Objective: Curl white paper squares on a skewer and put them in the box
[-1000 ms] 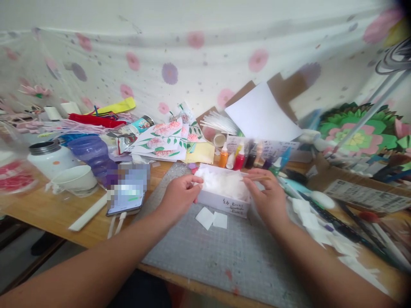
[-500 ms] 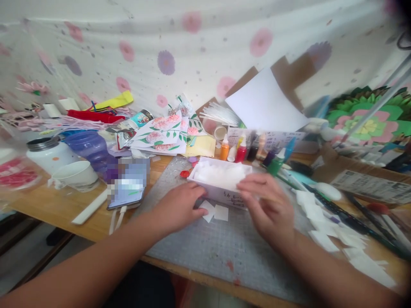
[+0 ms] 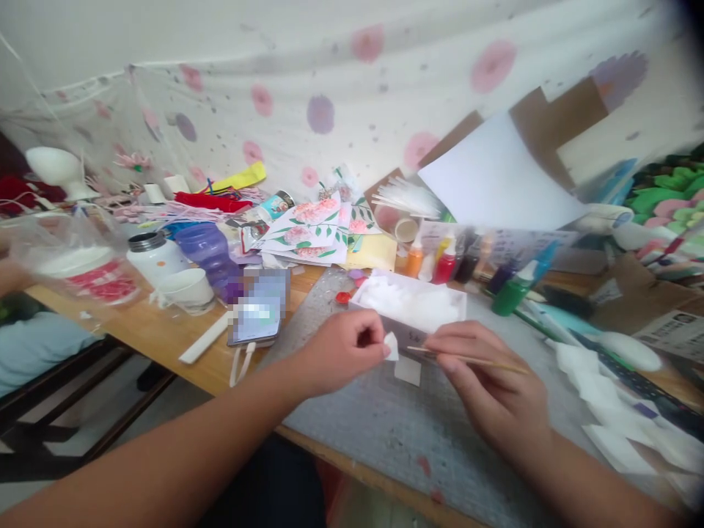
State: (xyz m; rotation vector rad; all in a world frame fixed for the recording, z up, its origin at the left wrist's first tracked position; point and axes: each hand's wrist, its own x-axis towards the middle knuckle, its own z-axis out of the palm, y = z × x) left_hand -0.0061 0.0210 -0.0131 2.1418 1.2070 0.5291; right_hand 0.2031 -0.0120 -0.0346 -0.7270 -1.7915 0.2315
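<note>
Between the thumb and forefinger of my left hand point(image 3: 349, 352) is a small white paper square point(image 3: 391, 347), pinched at its edge. My right hand point(image 3: 489, 374) grips a thin wooden stick point(image 3: 478, 360), its tip pointing left toward that square. Another white square point(image 3: 408, 372) lies flat on the grey cutting mat point(image 3: 357, 433) below the stick. Just behind both hands stands a white box point(image 3: 460, 303) filled with fluffy white material point(image 3: 410, 297). Handwriting on the box's front is partly hidden by my right hand.
Paint bottles, among them a green one point(image 3: 514, 290), stand behind the box. A phone point(image 3: 258, 308) with a cable lies left of the mat, near a white cup point(image 3: 187, 290). White paper pieces point(image 3: 577, 367) line the right side. Another person's arm point(image 3: 14, 257) shows at far left.
My left hand has picked up one of the two paper squares from the mat. My right hand has moved from the box's edge to its front. The view has swung left.
</note>
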